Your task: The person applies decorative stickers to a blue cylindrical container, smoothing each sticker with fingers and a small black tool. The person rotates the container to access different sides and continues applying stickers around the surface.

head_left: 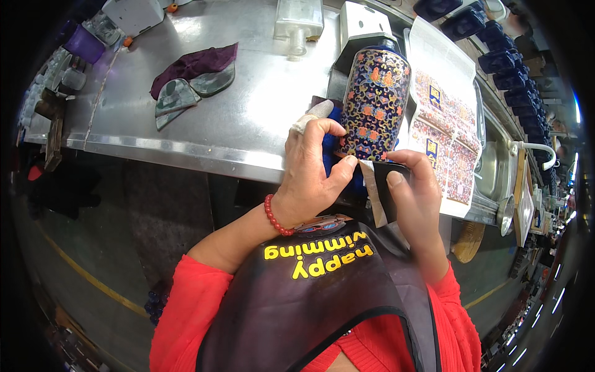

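Observation:
A dark blue bottle [377, 99] with a dense floral pattern in gold, orange and pink lies in front of me, its neck pointing away. My left hand [313, 164] grips its near end, thumb at the bottom edge and fingers along the left side. One finger wears a pale cover. Bright blue material shows beneath the bottle, mostly hidden. My right hand [416, 192] pinches a flat black scraper-like piece [385, 183] with a pale strip along its left edge. Its fingertips are close to the bottle's near end; whether they touch it I cannot tell.
Printed decal sheets [449, 136] lie to the right of the bottle, beside a metal sink [493, 170]. Folded cloths [195, 77] rest on the steel table [133, 115]. A clear bottle [299, 22] and a white box [364, 23] stand farther back. Several blue bottles line the right.

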{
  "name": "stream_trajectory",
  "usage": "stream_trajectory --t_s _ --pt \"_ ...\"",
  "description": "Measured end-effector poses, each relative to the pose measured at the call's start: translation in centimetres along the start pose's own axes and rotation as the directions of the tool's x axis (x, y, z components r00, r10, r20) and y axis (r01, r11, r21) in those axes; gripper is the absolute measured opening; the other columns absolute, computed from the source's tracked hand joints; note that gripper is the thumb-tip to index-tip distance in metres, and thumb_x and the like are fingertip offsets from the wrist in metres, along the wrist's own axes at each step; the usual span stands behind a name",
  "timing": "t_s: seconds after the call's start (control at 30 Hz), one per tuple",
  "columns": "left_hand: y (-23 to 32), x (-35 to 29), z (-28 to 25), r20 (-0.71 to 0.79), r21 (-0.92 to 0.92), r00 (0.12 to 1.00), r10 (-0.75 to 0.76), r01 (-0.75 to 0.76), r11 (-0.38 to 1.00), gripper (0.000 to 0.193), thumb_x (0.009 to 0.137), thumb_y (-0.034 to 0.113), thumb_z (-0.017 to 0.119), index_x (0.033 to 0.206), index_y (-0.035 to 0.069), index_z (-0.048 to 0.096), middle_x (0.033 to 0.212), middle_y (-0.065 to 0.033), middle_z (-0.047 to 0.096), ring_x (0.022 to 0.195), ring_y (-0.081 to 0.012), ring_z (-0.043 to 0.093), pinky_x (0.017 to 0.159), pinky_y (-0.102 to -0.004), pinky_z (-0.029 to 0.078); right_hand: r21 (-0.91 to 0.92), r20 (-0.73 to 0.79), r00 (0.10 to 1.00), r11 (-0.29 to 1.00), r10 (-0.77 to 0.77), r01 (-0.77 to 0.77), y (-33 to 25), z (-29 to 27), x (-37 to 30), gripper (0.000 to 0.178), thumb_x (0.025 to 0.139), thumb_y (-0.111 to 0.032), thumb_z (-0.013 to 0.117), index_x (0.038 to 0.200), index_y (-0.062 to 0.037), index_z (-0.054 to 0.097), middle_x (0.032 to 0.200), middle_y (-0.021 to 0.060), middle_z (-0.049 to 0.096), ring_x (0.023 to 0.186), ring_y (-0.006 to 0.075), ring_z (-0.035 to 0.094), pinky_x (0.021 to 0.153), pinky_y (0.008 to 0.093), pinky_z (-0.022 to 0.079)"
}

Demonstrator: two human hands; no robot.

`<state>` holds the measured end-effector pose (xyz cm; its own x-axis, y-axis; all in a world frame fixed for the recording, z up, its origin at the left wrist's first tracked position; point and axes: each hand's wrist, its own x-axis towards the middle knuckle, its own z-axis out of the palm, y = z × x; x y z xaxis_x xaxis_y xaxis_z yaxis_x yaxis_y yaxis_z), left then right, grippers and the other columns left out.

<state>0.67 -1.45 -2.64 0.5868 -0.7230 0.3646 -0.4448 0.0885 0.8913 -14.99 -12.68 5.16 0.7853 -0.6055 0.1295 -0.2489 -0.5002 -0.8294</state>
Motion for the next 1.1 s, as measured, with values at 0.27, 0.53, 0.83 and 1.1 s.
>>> stream_trajectory --t_s 0.27,0.53,0.83,1.1 --pt "0.13 0.28 -0.12 0.000 0.020 1.000 0.027 -0.027 0.999 0.041 0.084 0.016 0.071 0.118 0.003 0.053 0.114 -0.0159 0.056 0.109 -0.0344 0.050 0.100 -0.0447 0.038 0.006 -0.003 1.000 1.000 0.019 -0.019 -0.09 0.10 0.01 0.022 0.094 0.000 0.058 0.116 0.0023 0.062 0.095 0.0096 0.067 0.080 0.0145 0.062 0.074 0.0297 0.050" --pt "0.14 0.41 -0.23 0.017 0.001 1.000 0.014 -0.014 1.000 0.041 0.084 0.017 0.071 0.117 0.003 0.052 0.113 -0.0159 0.057 0.108 -0.0336 0.051 0.100 -0.0439 0.038 -0.004 -0.011 1.000 1.000 0.016 -0.016 -0.15 0.06 0.05 0.021 0.095 0.000 0.058 0.115 0.0025 0.062 0.094 0.0097 0.066 0.080 0.0148 0.062 0.074 0.0296 0.051" --pt "0.11 0.62 -0.36 0.028 -0.017 1.000 0.010 -0.009 1.000 0.040 0.084 0.017 0.071 0.116 0.003 0.052 0.111 -0.0151 0.057 0.105 -0.0332 0.051 0.098 -0.0442 0.039 -0.005 -0.013 1.000 1.000 0.023 -0.023 -0.16 -0.11 0.05 0.020 0.095 0.000 0.057 0.115 0.0025 0.062 0.097 0.0116 0.069 0.083 0.0159 0.065 0.077 0.0297 0.052" --pt "0.57 0.78 -0.36 0.035 -0.009 0.999 -0.027 0.027 1.000 0.041 0.082 0.017 0.072 0.116 0.003 0.052 0.111 -0.0155 0.057 0.103 -0.0341 0.051 0.097 -0.0449 0.039 -0.021 0.003 1.000 0.999 0.030 -0.030 -0.48 -0.32 0.12 0.020 0.095 0.000 0.057 0.115 0.0025 0.062 0.096 0.0118 0.069 0.083 0.0156 0.066 0.076 0.0300 0.052"
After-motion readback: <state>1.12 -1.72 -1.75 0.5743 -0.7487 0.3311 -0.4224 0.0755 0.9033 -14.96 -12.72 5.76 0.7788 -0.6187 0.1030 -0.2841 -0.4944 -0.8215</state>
